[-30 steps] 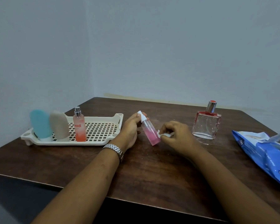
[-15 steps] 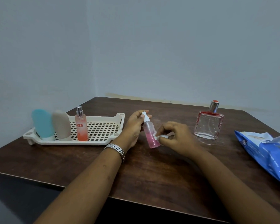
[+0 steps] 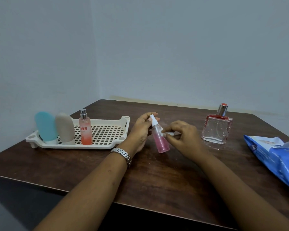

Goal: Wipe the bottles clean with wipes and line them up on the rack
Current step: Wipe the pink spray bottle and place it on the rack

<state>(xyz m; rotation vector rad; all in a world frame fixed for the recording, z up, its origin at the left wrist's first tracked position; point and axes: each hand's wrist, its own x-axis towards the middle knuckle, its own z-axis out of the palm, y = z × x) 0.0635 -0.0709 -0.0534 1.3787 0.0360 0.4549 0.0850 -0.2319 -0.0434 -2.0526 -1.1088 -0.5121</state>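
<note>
Finding: wiping of the pink spray bottle (image 3: 160, 140) is in hand. It sits at table centre, 12 o'clock from me, tilted with its white pump head leaning toward 11 o'clock. Its base appears to rest on the table (image 3: 157, 180), though I cannot confirm contact. My left hand (image 3: 141, 130) grips the pump head, fingers curled round it. My right hand (image 3: 182, 135) pinches a small folded wipe (image 3: 169, 133) against the bottle's upper body. The rack (image 3: 77, 146) lies at 10 o'clock with three bottles upright along its left end: a blue bottle (image 3: 45, 126), a beige bottle (image 3: 65, 127) and an orange spray bottle (image 3: 85, 130). A square glass bottle (image 3: 216, 129) stands unracked at 1 o'clock, and the wipes pack (image 3: 277, 155) lies at 3 o'clock. Recommendation: I would hold the head by its sides, not its top, to avoid spraying. I would draw the wipe from shoulder to base in firm strokes, turning the bottle with the left hand between strokes. The base needs lifting for a pass underneath. Judged placement: upright, just beside the orange bottle on its 3 o'clock side.
</note>
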